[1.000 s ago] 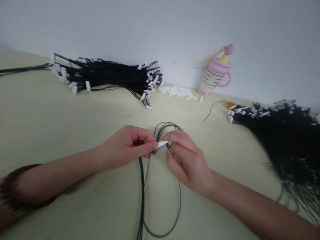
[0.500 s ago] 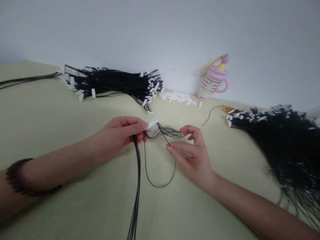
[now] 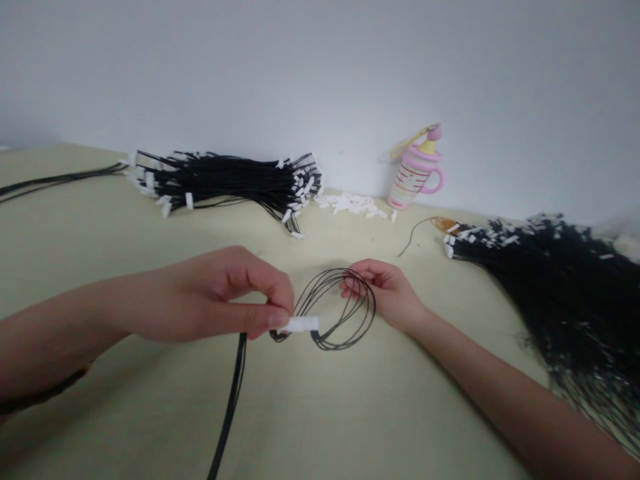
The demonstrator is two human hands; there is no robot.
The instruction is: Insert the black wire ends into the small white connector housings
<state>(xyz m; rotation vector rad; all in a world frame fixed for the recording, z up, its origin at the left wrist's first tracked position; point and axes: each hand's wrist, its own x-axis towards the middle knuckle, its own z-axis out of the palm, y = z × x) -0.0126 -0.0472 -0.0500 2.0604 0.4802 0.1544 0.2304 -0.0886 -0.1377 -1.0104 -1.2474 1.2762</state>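
Note:
My left hand (image 3: 220, 300) pinches a white plastic connector (image 3: 304, 325) between thumb and fingers. Out of that connector come thin black wires (image 3: 336, 346), which curve round in several loose loops to its right. A thicker bundle of black wires (image 3: 233, 393) hangs below my left hand and runs off the bottom edge. My right hand (image 3: 390, 293) is at the far right side of the loops, its fingers curled in on the wires. The loops partly cover those fingertips.
Against the wall lies a pile of black cables (image 3: 230, 177) with white connectors on the ends. Loose white connectors (image 3: 350, 204) lie beside it. A pink striped bottle-shaped item (image 3: 411, 177) leans on the wall. More black wires (image 3: 565, 287) are heaped at the right.
The white connector has come lower and turned level with my left hand. The long hanging single-wire loop is gone; the wires now form rounder loops, and my right hand has moved behind them.

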